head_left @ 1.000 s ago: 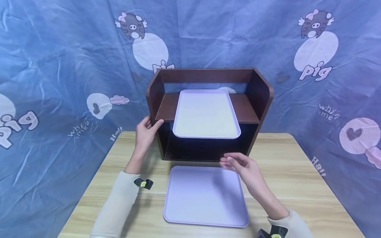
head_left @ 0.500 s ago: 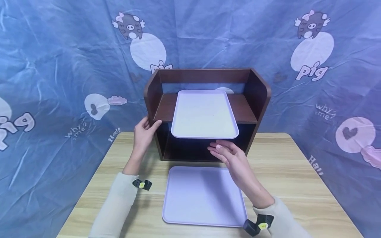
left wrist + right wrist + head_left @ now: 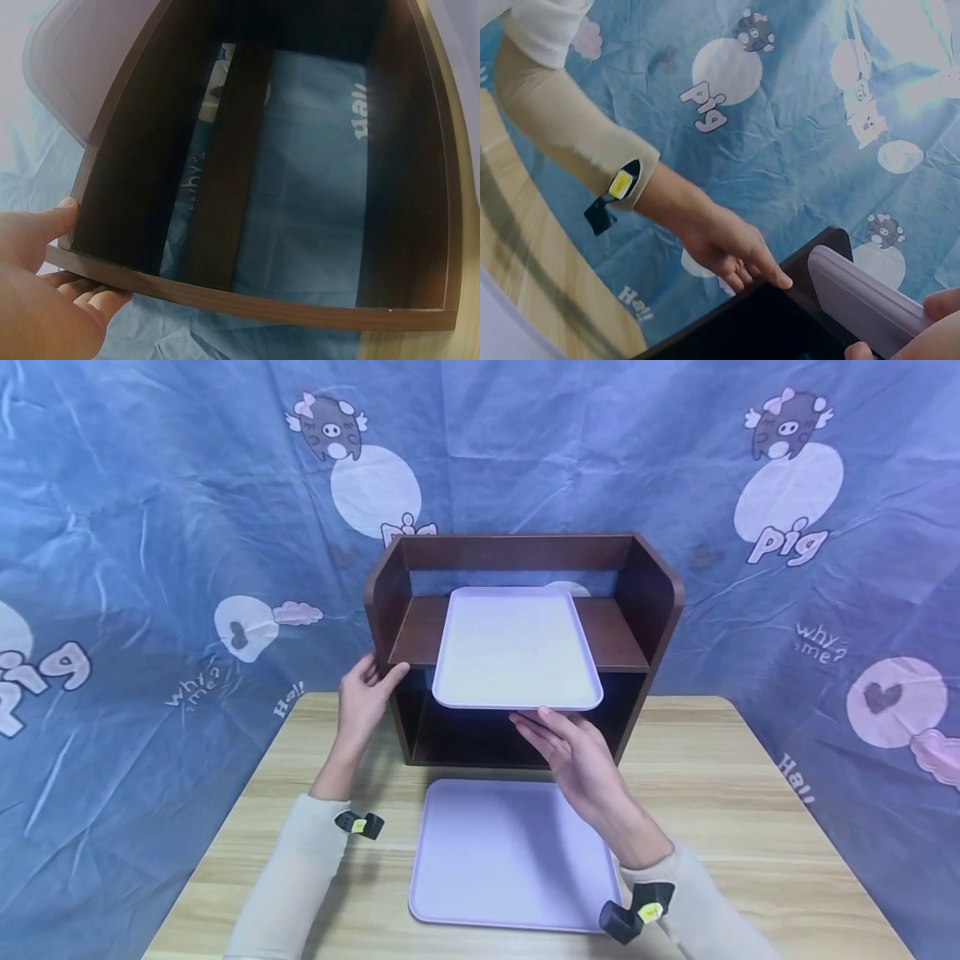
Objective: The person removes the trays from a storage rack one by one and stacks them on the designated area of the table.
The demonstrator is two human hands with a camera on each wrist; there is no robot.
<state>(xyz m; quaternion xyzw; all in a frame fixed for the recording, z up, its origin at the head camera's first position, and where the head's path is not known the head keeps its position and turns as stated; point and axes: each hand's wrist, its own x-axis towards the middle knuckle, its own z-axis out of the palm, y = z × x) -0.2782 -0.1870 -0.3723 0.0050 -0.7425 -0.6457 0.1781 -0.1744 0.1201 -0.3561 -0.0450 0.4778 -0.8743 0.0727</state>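
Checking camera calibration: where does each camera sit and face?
Head: head-worn, forward and down at shelf and upper tray; left hand, right hand, sleeves show.
Left wrist: wrist-worn, facing into shelf; left hand shows.
Right wrist: wrist-worn, facing left arm and backdrop; both hands show, right partly.
Head and right wrist share both hands, upper tray.

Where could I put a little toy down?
On the lower tray, bare inside its rim. Or on the table, between the right sleeve and the blue cloth. The shelf has bare strips either side of the upper tray. It's crowded at that tray's front edge, by the right hand, and where the left hand grips the shelf.
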